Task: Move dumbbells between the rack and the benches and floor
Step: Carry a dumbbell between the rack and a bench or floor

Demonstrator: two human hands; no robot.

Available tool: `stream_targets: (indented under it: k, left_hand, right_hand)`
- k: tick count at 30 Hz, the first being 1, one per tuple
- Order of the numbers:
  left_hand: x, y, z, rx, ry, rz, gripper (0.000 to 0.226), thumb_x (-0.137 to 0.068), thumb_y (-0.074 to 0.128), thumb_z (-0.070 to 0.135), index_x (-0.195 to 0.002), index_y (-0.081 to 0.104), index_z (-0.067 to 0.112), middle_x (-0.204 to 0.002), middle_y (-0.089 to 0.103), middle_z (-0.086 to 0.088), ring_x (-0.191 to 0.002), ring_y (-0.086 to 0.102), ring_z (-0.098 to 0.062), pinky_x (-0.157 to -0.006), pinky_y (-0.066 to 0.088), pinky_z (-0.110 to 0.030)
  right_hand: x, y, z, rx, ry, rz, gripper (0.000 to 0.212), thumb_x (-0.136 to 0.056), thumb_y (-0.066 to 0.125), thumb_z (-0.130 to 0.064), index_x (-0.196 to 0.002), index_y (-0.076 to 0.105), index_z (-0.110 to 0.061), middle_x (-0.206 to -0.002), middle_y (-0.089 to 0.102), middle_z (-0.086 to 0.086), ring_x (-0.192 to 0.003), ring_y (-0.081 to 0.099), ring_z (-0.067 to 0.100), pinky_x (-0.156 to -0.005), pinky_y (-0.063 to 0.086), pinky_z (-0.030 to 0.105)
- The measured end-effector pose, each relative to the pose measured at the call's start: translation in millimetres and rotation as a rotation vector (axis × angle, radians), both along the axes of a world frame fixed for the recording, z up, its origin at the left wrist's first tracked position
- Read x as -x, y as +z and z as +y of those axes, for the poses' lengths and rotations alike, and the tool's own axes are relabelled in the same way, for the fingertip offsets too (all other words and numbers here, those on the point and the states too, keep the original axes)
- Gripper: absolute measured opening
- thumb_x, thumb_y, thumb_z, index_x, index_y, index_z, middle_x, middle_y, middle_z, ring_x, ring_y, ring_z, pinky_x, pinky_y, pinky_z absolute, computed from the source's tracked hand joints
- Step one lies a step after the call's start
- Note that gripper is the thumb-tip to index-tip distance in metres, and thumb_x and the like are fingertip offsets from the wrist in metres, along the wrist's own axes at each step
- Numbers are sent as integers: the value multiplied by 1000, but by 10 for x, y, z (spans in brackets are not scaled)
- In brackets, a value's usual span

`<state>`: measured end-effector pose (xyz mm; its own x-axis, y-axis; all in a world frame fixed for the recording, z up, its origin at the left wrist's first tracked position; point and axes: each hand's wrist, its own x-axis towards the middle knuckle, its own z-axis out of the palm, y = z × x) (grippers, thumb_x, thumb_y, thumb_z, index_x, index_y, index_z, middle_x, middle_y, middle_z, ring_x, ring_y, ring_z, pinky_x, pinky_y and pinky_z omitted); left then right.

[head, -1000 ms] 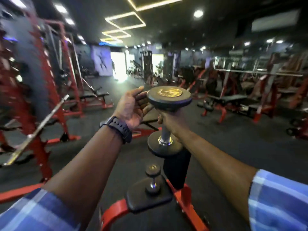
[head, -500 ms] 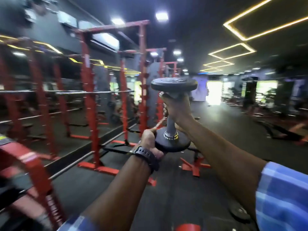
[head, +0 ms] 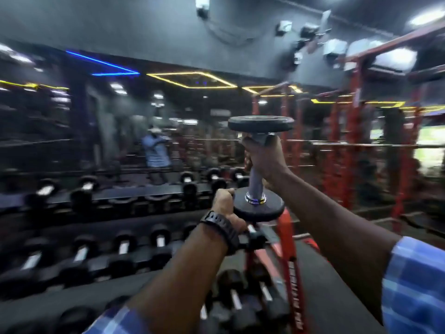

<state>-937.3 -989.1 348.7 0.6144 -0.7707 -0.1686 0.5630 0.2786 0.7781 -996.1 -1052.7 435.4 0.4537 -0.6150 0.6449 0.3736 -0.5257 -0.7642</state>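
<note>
Right hand (head: 263,157) is wrapped closed around the upper handle of the round-head dumbbell (head: 258,169) — long axis upright, one head above the fist, the other below. Left hand (head: 226,209) is curled shut at the rim of the lower head (head: 258,208), touching it from the left and steadying; I can't tell how much weight it takes. The dumbbell is held out in the air in front of the chest, not resting on anything.

The dumbbell rack (head: 101,247) lies ahead, below and mostly to the left of both hands, its stored dumbbells (head: 122,247) lying in rows with handles pointing toward me. My read: to seat it on the rack, the upright axis must tip forward to match them. Left hand is nearer the rack — right hand carries the load. Frame is blurred; free slots not resolvable.
</note>
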Motion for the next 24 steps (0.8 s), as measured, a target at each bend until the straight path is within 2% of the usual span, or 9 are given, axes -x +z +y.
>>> stream_targets:
  k: [4,8,9,11,14,15,19,21,24]
  left_hand:
    - [-1157,-100,1153,-47,225,-56,49,-93,39,25,-121,63,-6,-122,66,-24,-96,66,-36,-91,49,-40]
    - [-2107,-215,2276,-69,500,-66,46,-93,41,25,-125,63,0,-131,61,-18,-122,58,-39,-109,42,-50]
    - [-2305,-228,2548,-53,549,-58,39,-92,45,27,-118,64,6,-130,59,-14,-123,57,-36,-109,42,-50]
    - [-2650,-269,3038,-96,682,-33,47,-80,55,26,-119,67,2,-130,62,-15,-112,63,-34,-102,49,-50]
    - [-3170,-308,3678,-70,786,75,43,-90,43,22,-116,68,0,-109,72,-20,-79,71,-34,-66,61,-41]
    - [-3298,-315,3838,-39,812,114,42,-93,39,21,-115,68,0,-106,72,-21,-78,71,-34,-64,60,-40]
    - [-4018,-305,4559,-19,1002,168,48,-93,39,23,-127,64,-1,-122,68,-21,-109,64,-38,-92,51,-49]
    - [-4386,-325,4910,-46,1085,174,50,-95,38,25,-131,62,1,-125,67,-23,-106,63,-39,-100,47,-49]
    - [-4920,-387,5437,2,1133,168,50,-96,37,24,-130,61,-3,-113,68,-27,-93,64,-40,-94,49,-49]
  right_hand:
    - [-1241,-33,1065,-49,243,-1,17,-75,67,-18,-62,58,-15,-52,53,0,-43,45,12,-47,39,28]
    - [-2365,-121,2064,-89,491,15,13,-70,69,-25,-63,62,-17,-55,59,-1,-51,50,19,-56,43,36]
    - [-2649,-154,2323,-86,537,25,11,-68,69,-27,-65,63,-17,-58,62,-1,-53,52,19,-58,43,36]
    - [-3108,-219,2784,-103,646,33,11,-68,69,-22,-67,61,-15,-58,61,2,-49,49,19,-55,42,34]
    - [-3830,-333,3459,-138,831,52,16,-71,70,-21,-61,59,-17,-49,51,0,-47,45,19,-52,41,34]
    - [-4036,-369,3634,-138,875,61,17,-73,70,-21,-61,59,-16,-48,50,0,-48,45,19,-51,41,34]
    - [-4983,-429,4405,-179,1065,127,19,-82,66,-10,-66,56,-8,-45,45,2,-40,40,16,-43,38,27]
    - [-5377,-437,4777,-191,1131,145,20,-81,66,-12,-65,54,-8,-49,44,6,-41,39,17,-44,36,28]
    - [-6015,-478,5367,-206,1191,179,22,-79,66,-15,-63,53,-8,-51,45,6,-40,39,17,-44,35,27]
